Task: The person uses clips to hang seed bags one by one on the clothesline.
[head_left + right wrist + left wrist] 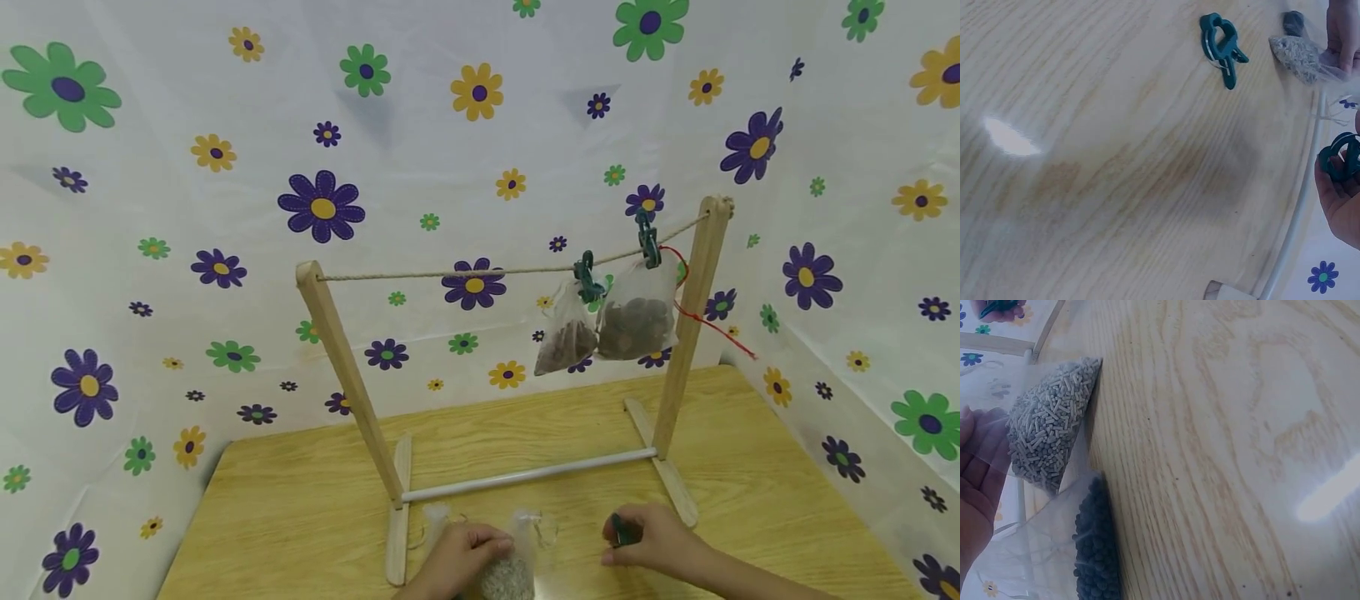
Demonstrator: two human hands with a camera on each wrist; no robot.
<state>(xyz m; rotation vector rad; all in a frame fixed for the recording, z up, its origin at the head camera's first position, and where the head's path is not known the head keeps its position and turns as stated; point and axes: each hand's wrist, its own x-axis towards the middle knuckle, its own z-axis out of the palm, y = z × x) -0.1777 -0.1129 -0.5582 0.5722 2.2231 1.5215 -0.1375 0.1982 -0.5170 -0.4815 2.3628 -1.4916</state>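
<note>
My left hand (459, 560) pinches the sheer upper part of a small drawstring bag (1054, 422) filled with pale grey pellets. Beside it on the table stands a second sheer bag (1096, 544) of dark round beads. My right hand (663, 542) holds a dark green spring clip (1337, 157) between thumb and fingers, apart from the bags. Another green clip (1227, 49) lies on the table in the right wrist view. Both hands are low, in front of the wooden rack, below its rope (450, 274).
Two filled bags hang from the rope's right part: a smaller bag (566, 340) and a larger bag (637, 325), each under a green clip. A red cord (708, 320) dangles by the right post (690, 333). A white bar (525, 476) joins the rack's feet.
</note>
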